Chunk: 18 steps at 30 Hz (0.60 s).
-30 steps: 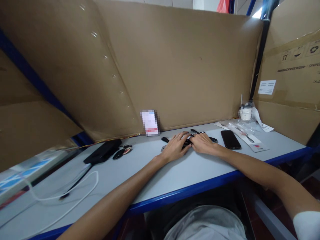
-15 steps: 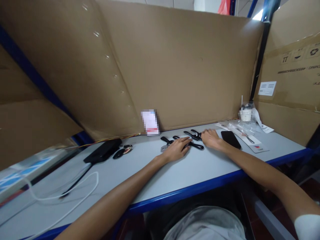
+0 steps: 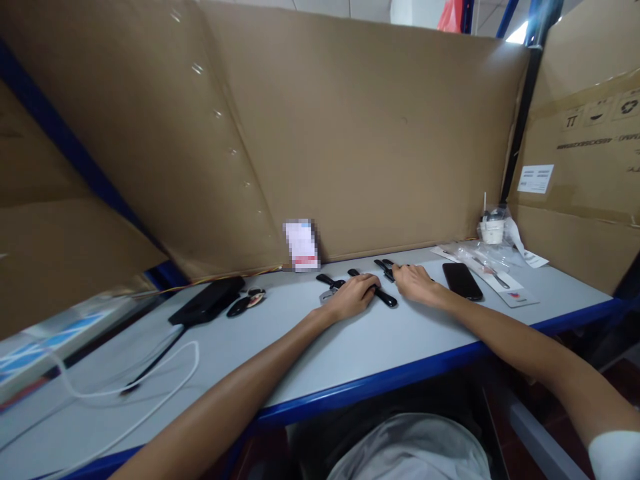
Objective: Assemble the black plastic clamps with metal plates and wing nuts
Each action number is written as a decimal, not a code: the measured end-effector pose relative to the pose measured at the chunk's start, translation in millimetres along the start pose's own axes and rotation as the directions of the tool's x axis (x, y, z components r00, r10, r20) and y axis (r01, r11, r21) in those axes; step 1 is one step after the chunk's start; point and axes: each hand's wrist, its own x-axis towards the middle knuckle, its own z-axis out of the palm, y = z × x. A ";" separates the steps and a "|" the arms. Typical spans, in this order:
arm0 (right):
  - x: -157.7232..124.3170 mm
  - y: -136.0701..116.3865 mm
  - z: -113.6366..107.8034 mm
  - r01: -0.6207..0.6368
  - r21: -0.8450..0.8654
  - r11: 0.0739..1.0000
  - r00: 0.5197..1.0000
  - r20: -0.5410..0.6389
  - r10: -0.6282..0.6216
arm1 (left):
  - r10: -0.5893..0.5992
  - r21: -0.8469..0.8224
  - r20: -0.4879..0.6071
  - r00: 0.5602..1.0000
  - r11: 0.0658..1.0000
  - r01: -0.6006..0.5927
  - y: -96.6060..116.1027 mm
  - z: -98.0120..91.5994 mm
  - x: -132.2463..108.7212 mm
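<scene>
My left hand (image 3: 354,297) rests on the table with its fingers bent over a black-handled tool (image 3: 387,298); one handle sticks out to the right of the fingers. Just left of this hand lies another black handle (image 3: 324,279), beside a flat grey metal piece (image 3: 326,295). My right hand (image 3: 414,284) is closed on a second black-handled tool (image 3: 383,267), whose two handles point away to the left, close together. The fingers hide the heads of both tools, so their exact kind cannot be made out.
A black phone (image 3: 461,281) lies right of my right hand, near a clear plastic package (image 3: 483,257) and a lidded cup (image 3: 491,230). Leftward are a black box (image 3: 207,300), keys (image 3: 240,306) and a white cable (image 3: 193,367). Cardboard (image 3: 375,133) walls the back.
My right hand has shifted slightly left with its tool, whose handles now look closer together. Under my left hand, the other tool has turned a little and its right handle moved left.
</scene>
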 end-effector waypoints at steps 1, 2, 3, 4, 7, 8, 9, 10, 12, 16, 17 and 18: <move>0.9 2.0 -2.7 -0.020 0.012 1.000 1.000 0.022 0.019 | 0.001 -0.007 -0.009 1.000 1.000 -0.001 -2.1 1.0 0.1; 2.0 4.3 -5.8 -0.041 0.019 0.999 0.998 0.054 0.040 | 0.003 -0.010 -0.019 1.000 1.000 -0.003 -4.4 2.3 0.3; 3.2 6.7 -9.2 -0.062 0.022 0.998 0.994 0.094 0.059 | 0.005 -0.013 -0.029 1.000 1.000 -0.006 -6.7 3.8 0.6; 4.5 9.1 -12.6 -0.074 0.026 0.997 0.987 0.143 0.070 | 0.006 -0.015 -0.040 0.999 1.000 -0.007 -9.0 5.2 0.9; 7.1 15.4 -20.6 -0.094 0.043 0.995 0.964 0.254 0.080 | -0.008 -0.029 -0.071 0.997 1.000 0.006 -14.9 7.9 1.7; 7.4 16.8 -22.0 -0.097 0.053 0.994 0.961 0.266 0.080 | -0.020 -0.032 -0.078 0.997 0.999 0.017 -16.6 7.9 1.7; 7.4 17.6 -22.5 -0.100 0.064 0.993 0.961 0.266 0.080 | -0.034 -0.031 -0.083 0.996 0.999 0.032 -18.0 7.5 1.6; 7.1 17.9 -22.4 -0.104 0.075 0.992 0.963 0.255 0.081 | -0.050 -0.027 -0.084 0.995 0.998 0.048 -19.4 6.9 1.4; 6.3 16.5 -20.3 -0.115 0.092 0.989 0.970 0.226 0.092 | -0.077 -0.009 -0.078 0.994 0.997 0.076 -21.5 5.4 0.5; 4.9 9.1 -12.2 -0.097 0.137 0.986 0.980 0.185 0.071 | -0.073 0.054 -0.111 0.991 0.995 0.079 -21.7 3.7 -1.9; 4.8 7.0 -10.1 -0.090 0.150 0.985 0.984 0.165 0.064 | -0.064 0.071 -0.137 0.989 0.995 0.074 -20.7 3.6 -2.3; 4.8 4.9 -8.3 -0.082 0.162 0.983 0.989 0.138 0.060 | -0.055 0.085 -0.165 0.985 0.994 0.070 -19.3 3.5 -2.6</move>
